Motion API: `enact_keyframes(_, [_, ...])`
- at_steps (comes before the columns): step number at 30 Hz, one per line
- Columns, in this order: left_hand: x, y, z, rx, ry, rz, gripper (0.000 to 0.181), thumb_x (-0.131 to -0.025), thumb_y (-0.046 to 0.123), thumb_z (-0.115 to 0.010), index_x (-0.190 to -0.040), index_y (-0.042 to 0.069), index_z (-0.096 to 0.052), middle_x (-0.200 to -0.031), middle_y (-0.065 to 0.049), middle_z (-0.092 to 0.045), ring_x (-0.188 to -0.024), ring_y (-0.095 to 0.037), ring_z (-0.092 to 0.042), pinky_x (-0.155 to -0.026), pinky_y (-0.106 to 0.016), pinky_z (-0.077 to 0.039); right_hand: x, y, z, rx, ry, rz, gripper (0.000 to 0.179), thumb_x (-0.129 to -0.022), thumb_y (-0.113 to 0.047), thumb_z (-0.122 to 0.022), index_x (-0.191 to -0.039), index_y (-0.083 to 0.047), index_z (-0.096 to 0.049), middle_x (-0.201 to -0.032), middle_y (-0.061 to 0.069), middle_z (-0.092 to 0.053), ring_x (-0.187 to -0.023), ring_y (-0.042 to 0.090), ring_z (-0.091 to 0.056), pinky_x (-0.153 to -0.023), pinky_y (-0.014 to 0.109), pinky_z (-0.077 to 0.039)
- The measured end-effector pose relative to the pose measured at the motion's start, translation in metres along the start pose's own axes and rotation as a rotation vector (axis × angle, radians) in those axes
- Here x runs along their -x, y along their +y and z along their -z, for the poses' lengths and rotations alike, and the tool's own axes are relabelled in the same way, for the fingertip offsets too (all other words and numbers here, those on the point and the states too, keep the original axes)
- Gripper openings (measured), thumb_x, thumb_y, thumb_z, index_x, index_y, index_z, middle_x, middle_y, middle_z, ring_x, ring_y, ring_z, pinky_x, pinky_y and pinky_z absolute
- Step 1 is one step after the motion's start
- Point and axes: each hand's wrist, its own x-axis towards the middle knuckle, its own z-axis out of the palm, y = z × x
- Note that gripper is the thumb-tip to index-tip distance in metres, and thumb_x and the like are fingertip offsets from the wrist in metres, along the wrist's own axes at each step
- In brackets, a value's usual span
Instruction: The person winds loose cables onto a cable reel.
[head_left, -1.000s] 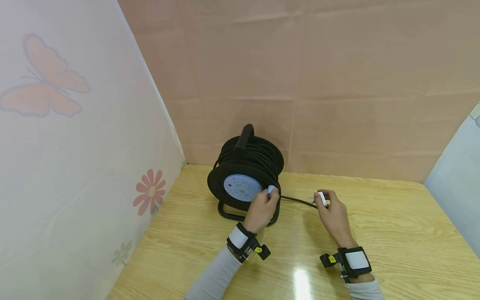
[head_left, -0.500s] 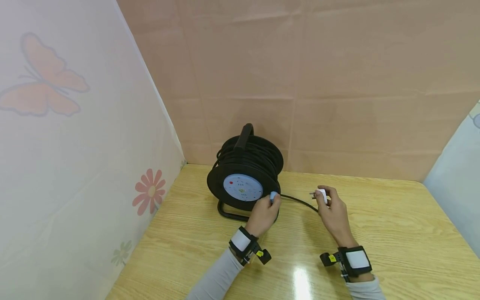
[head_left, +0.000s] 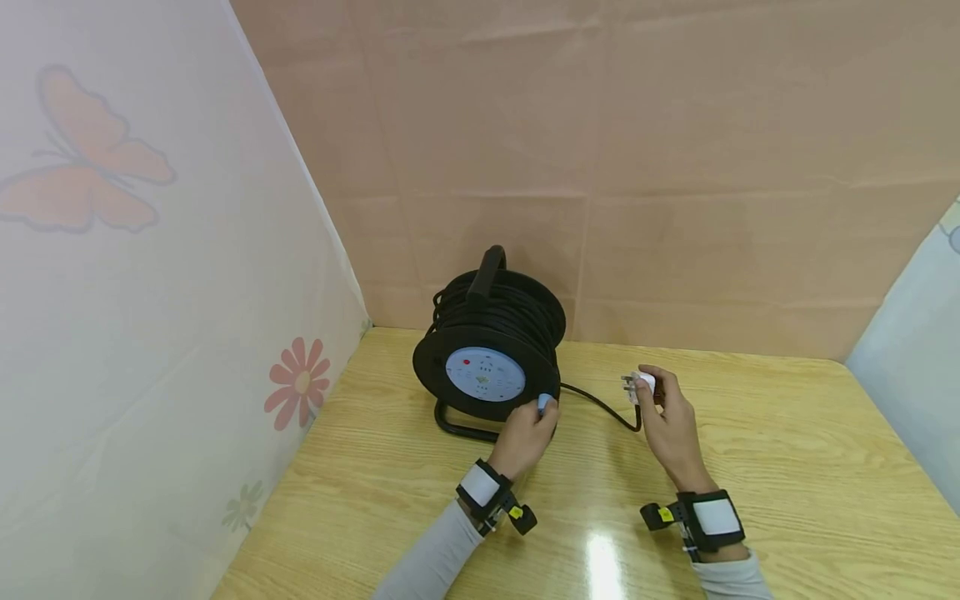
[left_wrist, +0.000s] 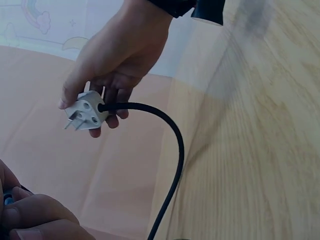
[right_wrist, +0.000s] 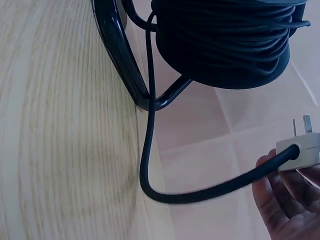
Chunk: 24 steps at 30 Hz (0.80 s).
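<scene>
A black cable reel (head_left: 431,371) with a pale blue socket face (head_left: 468,385) stands on the table, wound with black cable (right_wrist: 225,37). My left hand (head_left: 522,437) grips the reel's small blue crank knob (head_left: 544,402) at the lower right of the disc. To the right, my right hand (head_left: 672,433) holds a white three-pin plug (left_wrist: 89,111) above the table, its pins facing the reel. From the plug, the loose cable (left_wrist: 180,145) bends down and runs back to the reel. The left wrist view shows only part of the left hand's fingers (left_wrist: 40,212).
The reel's black tubular stand (head_left: 465,432) rests on the wooden table (head_left: 787,450). Behind it rises a brown paper-like backdrop (head_left: 712,183). A white sheet with flowers and a butterfly (head_left: 187,250) borders the left side.
The blue knob and my left hand have moved downward, and the socket face has turned clockwise. My right hand has tilted the plug slightly upward, and the cable beside it now sags more.
</scene>
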Motion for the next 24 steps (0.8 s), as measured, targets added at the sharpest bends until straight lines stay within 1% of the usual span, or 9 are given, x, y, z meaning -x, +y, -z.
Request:
enact_keyframes(4, [0.002, -0.007, -0.001, 0.0, -0.006, 0.022, 0.045, -0.103, 0.037, -0.039, -0.064, 0.016, -0.038, -0.052, 0.005, -0.031, -0.042, -0.009, -0.028, -0.04, -0.023, -0.024, 0.0, -0.001, 0.001, 0.002, 0.001, 0.011, 0.037, -0.105, -0.025, -0.043, -0.136, -0.005, -0.045, -0.105, 0.005, -0.056, -0.082, 0.013, -0.049, -0.062, 0.022, -0.043])
enact_keyframes(10, [0.004, -0.017, -0.001, -0.003, -0.017, 0.054, 0.045, -0.103, 0.037, -0.038, -0.063, 0.016, -0.038, -0.052, 0.005, -0.031, -0.042, -0.01, -0.028, -0.041, -0.024, -0.024, 0.0, -0.001, 0.001, -0.003, 0.012, 0.016, 0.037, -0.105, -0.023, -0.043, -0.137, -0.006, -0.044, -0.103, 0.005, -0.056, -0.08, 0.012, -0.047, -0.063, 0.027, -0.041])
enact_keyframes(13, [0.005, -0.022, -0.001, -0.005, -0.02, 0.066, 0.046, -0.103, 0.038, -0.038, -0.063, 0.016, -0.038, -0.053, 0.005, -0.032, -0.043, -0.01, -0.028, -0.042, -0.024, -0.025, -0.001, 0.0, 0.001, -0.008, 0.018, 0.019, 0.037, -0.104, -0.022, -0.044, -0.138, -0.008, -0.043, -0.102, 0.004, -0.056, -0.079, 0.012, -0.048, -0.062, 0.026, -0.041])
enact_keyframes(16, [0.007, -0.028, -0.001, 0.001, -0.024, 0.074, 0.046, -0.103, 0.039, -0.037, -0.063, 0.015, -0.039, -0.053, 0.004, -0.032, -0.043, -0.01, -0.028, -0.041, -0.024, -0.024, 0.0, 0.0, 0.0, -0.028, 0.015, 0.014, 0.037, -0.104, -0.022, -0.045, -0.139, -0.009, -0.043, -0.103, 0.005, -0.057, -0.079, 0.013, -0.051, -0.061, 0.022, -0.042])
enact_keyframes(20, [0.009, -0.036, 0.0, 0.015, -0.029, 0.072, 0.047, -0.103, 0.04, -0.037, -0.065, 0.014, -0.042, -0.054, 0.005, -0.032, -0.043, -0.009, -0.028, -0.041, -0.023, -0.025, 0.0, -0.001, 0.0, -0.068, -0.004, 0.003, 0.038, -0.104, -0.02, -0.045, -0.14, -0.008, -0.04, -0.109, 0.009, -0.057, -0.082, 0.017, -0.056, -0.061, 0.016, -0.044])
enact_keyframes(22, [0.01, -0.039, 0.001, 0.019, -0.034, 0.072, 0.048, -0.104, 0.041, -0.036, -0.064, 0.013, -0.043, -0.053, 0.005, -0.032, -0.043, -0.009, -0.028, -0.041, -0.024, -0.025, 0.0, -0.003, 0.0, -0.09, -0.015, 0.001, 0.039, -0.104, -0.018, -0.045, -0.141, -0.007, -0.039, -0.112, 0.011, -0.057, -0.083, 0.021, -0.058, -0.06, 0.016, -0.046])
enact_keyframes(24, [0.011, -0.042, 0.002, 0.02, -0.037, 0.076, 0.049, -0.104, 0.041, -0.036, -0.064, 0.014, -0.043, -0.054, 0.005, -0.031, -0.043, -0.01, -0.028, -0.042, -0.024, -0.026, 0.0, -0.008, 0.001, -0.108, -0.024, 0.006, 0.039, -0.104, -0.015, -0.044, -0.141, -0.004, -0.038, -0.114, 0.013, -0.056, -0.083, 0.024, -0.059, -0.059, 0.019, -0.048])
